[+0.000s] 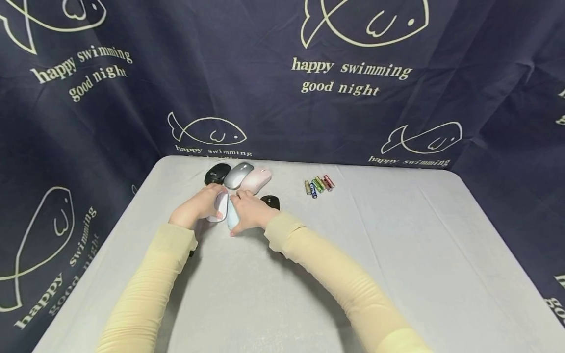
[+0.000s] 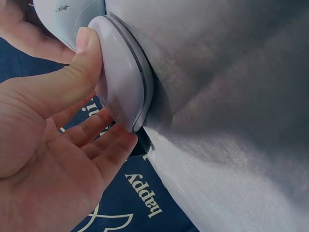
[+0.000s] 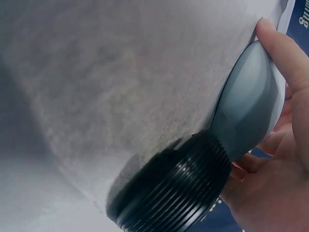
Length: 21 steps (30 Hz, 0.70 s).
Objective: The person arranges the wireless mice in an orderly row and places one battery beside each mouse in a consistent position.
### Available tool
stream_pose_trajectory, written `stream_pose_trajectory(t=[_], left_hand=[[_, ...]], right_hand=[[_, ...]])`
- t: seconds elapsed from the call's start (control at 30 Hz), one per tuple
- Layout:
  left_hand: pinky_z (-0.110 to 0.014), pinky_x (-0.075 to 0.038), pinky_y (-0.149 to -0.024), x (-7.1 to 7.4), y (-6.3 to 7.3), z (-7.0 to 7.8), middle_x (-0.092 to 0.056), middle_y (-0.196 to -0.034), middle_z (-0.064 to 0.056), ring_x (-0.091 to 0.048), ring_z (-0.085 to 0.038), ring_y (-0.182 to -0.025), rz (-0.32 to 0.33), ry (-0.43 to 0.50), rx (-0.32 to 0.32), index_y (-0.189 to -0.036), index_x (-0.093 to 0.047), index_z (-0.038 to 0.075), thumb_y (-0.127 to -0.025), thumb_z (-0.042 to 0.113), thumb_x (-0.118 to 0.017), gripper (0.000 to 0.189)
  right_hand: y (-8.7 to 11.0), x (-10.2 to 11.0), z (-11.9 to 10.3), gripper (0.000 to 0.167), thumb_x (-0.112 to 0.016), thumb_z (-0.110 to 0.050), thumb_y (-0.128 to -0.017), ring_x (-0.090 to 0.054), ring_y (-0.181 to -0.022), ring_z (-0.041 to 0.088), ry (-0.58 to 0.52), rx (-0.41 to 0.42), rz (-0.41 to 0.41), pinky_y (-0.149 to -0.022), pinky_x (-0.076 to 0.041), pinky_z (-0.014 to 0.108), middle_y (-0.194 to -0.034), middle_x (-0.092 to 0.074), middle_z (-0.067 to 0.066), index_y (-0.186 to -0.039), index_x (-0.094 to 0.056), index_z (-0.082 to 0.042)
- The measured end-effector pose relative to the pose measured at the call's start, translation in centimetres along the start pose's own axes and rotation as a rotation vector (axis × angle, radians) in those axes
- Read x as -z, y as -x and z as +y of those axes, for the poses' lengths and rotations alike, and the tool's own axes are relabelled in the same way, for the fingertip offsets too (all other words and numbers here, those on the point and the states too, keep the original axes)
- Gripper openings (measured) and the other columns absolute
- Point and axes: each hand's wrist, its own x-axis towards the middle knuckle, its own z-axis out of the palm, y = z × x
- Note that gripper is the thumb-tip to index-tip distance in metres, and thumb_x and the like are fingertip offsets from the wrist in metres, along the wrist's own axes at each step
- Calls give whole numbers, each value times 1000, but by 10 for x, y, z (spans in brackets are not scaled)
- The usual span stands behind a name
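The white mouse (image 2: 123, 75) looks like smooth plastic with a gentle gloss. The light blue mouse (image 3: 247, 96) seems to be plastic too, smooth and rather satin. On the black mouse (image 3: 176, 186), the plastic is ribbed, and its ridges shine. The cloth surface of the counter (image 1: 287, 294) is matt and slightly rough. The dark curtain (image 1: 247, 49) is of matt, creased fabric, and the batteries (image 1: 319, 185) look glossy.
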Motion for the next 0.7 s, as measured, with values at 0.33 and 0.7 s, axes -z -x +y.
stream_pose_trajectory(t=[0.33, 0.7], left_hand=[[-54, -27, -109, 0, 0, 2, -34, -142, -29, -31, -46, -132, -24, 7, 24, -131, -45, -3, -68, 6, -81, 73], [-54, -28, -108, 1, 1, 5, -34, -143, -29, -31, -45, -132, -28, 8, 44, -132, -45, -2, -69, 3, -79, 72]], right_hand=[[5, 3, -2, 100, -77, -60, -63, -46, -109, 23, -13, 23, 18, -92, -45, 30, -127, -49, 12, -137, -42, -2], [10, 15, 8, 103, -79, -59, -62, -45, -114, 25, -62, 24, 25, -93, -45, 32, -130, -47, 13, -140, -40, -3]])
